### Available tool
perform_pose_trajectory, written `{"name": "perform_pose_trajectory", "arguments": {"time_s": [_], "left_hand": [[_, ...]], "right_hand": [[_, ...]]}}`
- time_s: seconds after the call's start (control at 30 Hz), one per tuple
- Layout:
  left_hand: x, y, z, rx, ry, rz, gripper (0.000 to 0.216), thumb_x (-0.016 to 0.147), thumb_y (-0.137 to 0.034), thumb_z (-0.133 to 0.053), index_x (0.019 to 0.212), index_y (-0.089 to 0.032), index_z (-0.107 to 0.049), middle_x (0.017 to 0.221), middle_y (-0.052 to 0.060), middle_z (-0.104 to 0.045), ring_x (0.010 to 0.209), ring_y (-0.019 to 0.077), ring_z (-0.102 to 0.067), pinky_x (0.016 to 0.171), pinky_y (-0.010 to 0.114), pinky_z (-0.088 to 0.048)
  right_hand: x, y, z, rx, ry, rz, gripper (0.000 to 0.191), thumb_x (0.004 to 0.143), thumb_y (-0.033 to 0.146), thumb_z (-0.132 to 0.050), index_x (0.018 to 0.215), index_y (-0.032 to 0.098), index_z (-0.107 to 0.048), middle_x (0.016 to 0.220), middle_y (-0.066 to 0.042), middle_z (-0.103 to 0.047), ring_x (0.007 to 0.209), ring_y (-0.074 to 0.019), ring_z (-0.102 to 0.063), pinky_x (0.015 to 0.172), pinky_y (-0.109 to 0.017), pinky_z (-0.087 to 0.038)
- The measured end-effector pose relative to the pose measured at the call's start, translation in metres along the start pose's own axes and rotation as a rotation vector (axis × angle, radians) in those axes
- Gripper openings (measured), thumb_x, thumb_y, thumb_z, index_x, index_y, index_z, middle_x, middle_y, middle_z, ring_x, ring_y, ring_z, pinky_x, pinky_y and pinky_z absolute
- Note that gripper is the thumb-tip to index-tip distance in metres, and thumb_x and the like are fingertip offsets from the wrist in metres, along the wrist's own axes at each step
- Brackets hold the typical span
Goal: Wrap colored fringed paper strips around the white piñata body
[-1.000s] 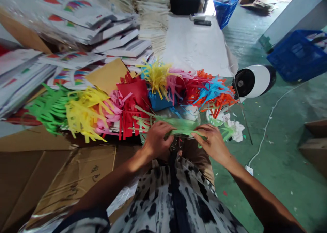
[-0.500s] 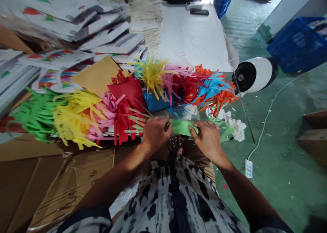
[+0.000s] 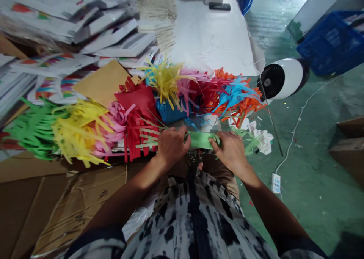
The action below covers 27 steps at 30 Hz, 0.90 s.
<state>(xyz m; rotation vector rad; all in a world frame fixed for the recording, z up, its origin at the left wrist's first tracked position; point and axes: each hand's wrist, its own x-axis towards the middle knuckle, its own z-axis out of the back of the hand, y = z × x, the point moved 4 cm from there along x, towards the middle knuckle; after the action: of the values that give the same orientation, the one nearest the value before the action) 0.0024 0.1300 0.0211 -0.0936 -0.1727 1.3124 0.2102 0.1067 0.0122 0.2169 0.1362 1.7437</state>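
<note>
My left hand (image 3: 171, 145) and my right hand (image 3: 231, 149) both pinch a light green fringed paper strip (image 3: 200, 139) stretched between them at the table's near edge. The strip's cut fringes stick out to the left of my left hand and to the right of my right hand. Just beyond my hands lie piles of fringed paper: green (image 3: 31, 130), yellow (image 3: 78, 132), pink (image 3: 119, 126), red (image 3: 139, 111), blue (image 3: 170, 113) and orange (image 3: 244, 107).
Stacks of printed sheets (image 3: 85, 27) cover the table's left. A white sheet (image 3: 213, 39) covers the far part. A white fan (image 3: 281, 80) stands at the right edge. Blue crates (image 3: 330, 43) and a power strip (image 3: 275, 182) sit on the green floor. Cardboard (image 3: 57, 202) lies lower left.
My hands have moved closer together on the green strip and slightly toward me. The view has tilted downward a little.
</note>
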Motion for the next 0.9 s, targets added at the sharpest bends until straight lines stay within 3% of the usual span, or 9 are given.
{"name": "perform_pose_trajectory", "arguments": {"time_s": [0.07,0.17,0.27,0.37,0.43,0.53,0.6,0.73,0.9], "left_hand": [[-0.003,-0.008,0.009,0.015,-0.081,-0.08,0.023,0.099,-0.028,-0.057,0.112,-0.016,-0.072,0.099,0.016,-0.076,0.099,0.0347,-0.068,0.081,0.045,-0.049],[-0.014,-0.025,0.013,-0.044,-0.191,-0.315,0.034,0.103,-0.022,-0.052,0.134,-0.018,-0.067,0.132,0.014,-0.073,0.126,0.0332,-0.063,0.108,0.051,-0.046],[-0.03,-0.039,-0.005,-0.133,-0.126,-0.536,0.037,0.106,-0.031,-0.053,0.139,-0.021,-0.065,0.139,0.011,-0.071,0.135,0.0308,-0.061,0.121,0.052,-0.039],[-0.042,-0.04,-0.023,-0.162,-0.06,-0.557,0.046,0.104,-0.041,-0.057,0.144,-0.02,-0.062,0.147,0.014,-0.066,0.141,0.0335,-0.058,0.12,0.054,-0.042],[-0.047,-0.037,-0.027,-0.157,-0.052,-0.549,0.049,0.104,-0.042,-0.056,0.149,-0.022,-0.058,0.153,0.013,-0.062,0.145,0.0333,-0.054,0.122,0.055,-0.04],[-0.049,-0.034,-0.026,-0.125,-0.063,-0.566,0.047,0.105,-0.041,-0.055,0.149,-0.024,-0.058,0.153,0.013,-0.061,0.145,0.0329,-0.054,0.124,0.056,-0.038],[-0.049,-0.035,-0.025,-0.108,-0.077,-0.573,0.046,0.104,-0.039,-0.056,0.147,-0.023,-0.06,0.152,0.014,-0.062,0.144,0.0337,-0.056,0.124,0.057,-0.039],[-0.048,-0.036,-0.027,-0.123,-0.116,-0.588,0.044,0.102,-0.038,-0.062,0.143,-0.023,-0.063,0.151,0.015,-0.063,0.143,0.0345,-0.057,0.125,0.061,-0.038],[-0.044,-0.015,-0.029,-0.152,-0.166,-0.662,0.039,0.103,-0.035,-0.062,0.141,-0.025,-0.065,0.147,0.009,-0.067,0.142,0.0276,-0.059,0.131,0.06,-0.028]], "right_hand": [[0.0,0.002,0.0,-0.011,-0.022,0.009,0.026,0.101,0.043,-0.059,0.092,0.021,-0.069,0.091,-0.01,-0.077,0.093,-0.0306,-0.066,0.074,-0.039,-0.035],[-0.001,0.007,0.0,-0.018,-0.039,0.014,0.025,0.101,0.042,-0.058,0.092,0.021,-0.069,0.092,-0.011,-0.078,0.093,-0.0306,-0.066,0.075,-0.039,-0.036],[-0.002,0.004,0.001,-0.034,-0.015,0.002,0.025,0.101,0.041,-0.058,0.093,0.02,-0.069,0.093,-0.012,-0.078,0.095,-0.0316,-0.067,0.076,-0.04,-0.037],[-0.007,-0.022,0.014,-0.029,-0.035,-0.057,0.019,0.099,0.036,-0.058,0.096,0.021,-0.07,0.087,-0.01,-0.077,0.088,-0.0308,-0.067,0.075,-0.04,-0.038],[-0.014,-0.045,0.031,-0.008,-0.121,-0.098,0.017,0.095,0.03,-0.058,0.101,0.021,-0.071,0.087,-0.009,-0.077,0.086,-0.0301,-0.066,0.074,-0.039,-0.039],[-0.031,-0.06,0.062,0.003,-0.332,-0.119,0.03,0.09,0.025,-0.057,0.117,0.021,-0.07,0.111,-0.012,-0.076,0.102,-0.0331,-0.066,0.082,-0.043,-0.045],[-0.041,-0.044,0.068,0.037,-0.398,-0.024,0.04,0.09,0.023,-0.056,0.129,0.02,-0.066,0.129,-0.014,-0.072,0.118,-0.0345,-0.064,0.094,-0.049,-0.046],[-0.054,0.014,0.025,0.022,-0.124,0.35,0.05,0.1,0.021,-0.05,0.149,0.015,-0.055,0.155,-0.014,-0.059,0.143,-0.0301,-0.052,0.121,-0.052,-0.033],[-0.065,0.017,-0.027,-0.112,-0.085,0.278,0.06,0.109,0.033,-0.043,0.164,0.008,-0.034,0.165,-0.018,-0.044,0.153,-0.0292,-0.043,0.13,-0.053,-0.015]]}}
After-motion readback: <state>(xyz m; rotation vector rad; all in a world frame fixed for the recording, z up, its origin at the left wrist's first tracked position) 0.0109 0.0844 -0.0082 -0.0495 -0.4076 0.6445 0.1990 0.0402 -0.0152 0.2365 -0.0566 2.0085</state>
